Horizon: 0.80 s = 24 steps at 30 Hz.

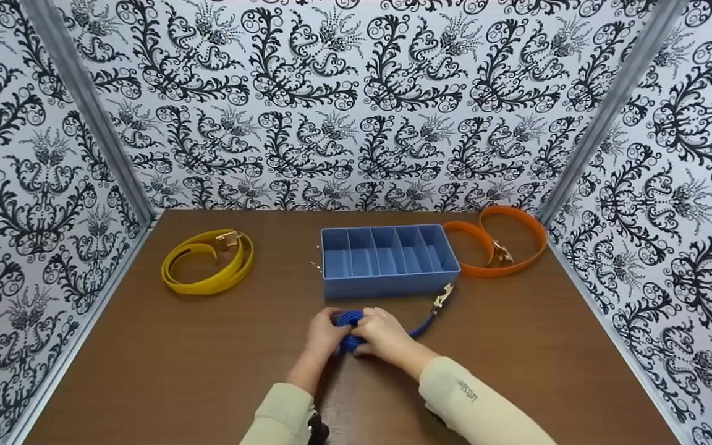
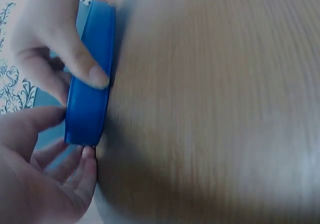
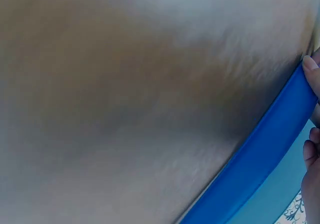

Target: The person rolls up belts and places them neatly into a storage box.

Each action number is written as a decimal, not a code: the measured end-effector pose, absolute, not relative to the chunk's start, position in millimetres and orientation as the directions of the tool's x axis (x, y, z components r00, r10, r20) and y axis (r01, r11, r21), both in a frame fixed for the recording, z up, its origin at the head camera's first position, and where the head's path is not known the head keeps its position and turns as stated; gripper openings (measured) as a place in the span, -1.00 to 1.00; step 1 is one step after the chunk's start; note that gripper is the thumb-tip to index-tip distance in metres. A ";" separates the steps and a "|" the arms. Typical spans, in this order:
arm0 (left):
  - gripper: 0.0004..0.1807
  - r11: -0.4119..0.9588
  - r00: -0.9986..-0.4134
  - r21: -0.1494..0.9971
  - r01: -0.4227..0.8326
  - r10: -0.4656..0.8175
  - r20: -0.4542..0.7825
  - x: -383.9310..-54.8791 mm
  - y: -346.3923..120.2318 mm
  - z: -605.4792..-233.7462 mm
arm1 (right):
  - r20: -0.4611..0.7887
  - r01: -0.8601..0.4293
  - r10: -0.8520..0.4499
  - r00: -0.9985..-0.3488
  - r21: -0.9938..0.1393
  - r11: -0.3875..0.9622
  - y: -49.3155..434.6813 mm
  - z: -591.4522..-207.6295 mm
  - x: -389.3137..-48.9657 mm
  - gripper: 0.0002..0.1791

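A blue belt (image 1: 350, 319) stands on its edge on the table, wound into a tight coil, in front of the compartment box. My left hand (image 1: 325, 332) grips the coil's left side, while my right hand (image 1: 385, 335) holds its right side with the thumb along the near face. From the coil a loose tail runs right and ends in a gold-coloured metal buckle (image 1: 442, 296) by the box's front right corner. In the left wrist view, fingers and thumbs of both hands meet around the blue band (image 2: 89, 109). The right wrist view shows the smooth blue strap (image 3: 260, 154) slanting past the fingertips.
Behind the hands is a blue-grey box (image 1: 387, 285) with several compartments. A coiled yellow belt (image 1: 207, 288) lies at the back left. To the box's right lies an orange belt (image 1: 513, 269) in loose loops. Patterned walls (image 1: 331, 93) close off the table's back and sides.
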<state>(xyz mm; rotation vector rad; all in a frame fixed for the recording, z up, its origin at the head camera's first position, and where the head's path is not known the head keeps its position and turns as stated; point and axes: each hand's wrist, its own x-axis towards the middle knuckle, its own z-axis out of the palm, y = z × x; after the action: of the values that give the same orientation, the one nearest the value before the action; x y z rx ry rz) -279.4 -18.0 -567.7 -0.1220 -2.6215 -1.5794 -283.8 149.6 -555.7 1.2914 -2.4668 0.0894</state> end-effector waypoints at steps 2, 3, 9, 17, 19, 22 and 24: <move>-0.62 0.482 -0.994 0.871 0.092 -0.001 0.105 -279.3 -16.8 -567.4 | 0.343 -0.802 -0.776 -0.529 0.096 0.589 147.8 -557.1 -283.5 -0.69; -0.64 0.492 -0.994 0.866 0.092 -0.004 0.108 -279.4 -16.1 -566.8 | 0.342 -0.801 -0.775 -0.532 0.094 0.592 147.3 -556.9 -283.4 -0.69; -0.72 0.554 -0.995 0.827 0.097 0.026 0.100 -280.6 -11.3 -563.0 | 0.300 -0.809 -0.800 -0.520 0.127 0.573 149.2 -552.4 -284.3 -0.66; -0.67 0.655 -0.987 0.740 0.154 0.130 0.090 -281.2 -10.1 -558.9 | 0.167 -0.868 -0.872 -0.461 0.120 0.482 164.0 -541.7 -284.1 -0.56; -0.65 0.670 -0.983 0.721 0.176 0.160 0.091 -280.4 -10.7 -558.9 | 0.157 -0.881 -0.885 -0.438 0.120 0.457 168.9 -538.9 -284.0 -0.53; -0.67 0.668 -0.977 0.715 0.206 0.184 0.110 -278.6 -11.7 -557.9 | 0.187 -0.900 -0.900 -0.394 0.119 0.419 173.1 -538.2 -285.0 -0.56; -0.69 0.670 -0.975 0.711 0.215 0.193 0.113 -277.3 -12.2 -556.7 | 0.218 -0.907 -0.905 -0.367 0.134 0.400 173.7 -540.0 -286.4 -0.62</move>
<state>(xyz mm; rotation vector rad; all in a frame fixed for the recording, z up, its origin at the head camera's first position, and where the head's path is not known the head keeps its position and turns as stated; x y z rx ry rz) -277.3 -12.2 -556.7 -0.3468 -2.8449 -1.2164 -286.4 173.7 -540.0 1.5927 -2.4034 0.0127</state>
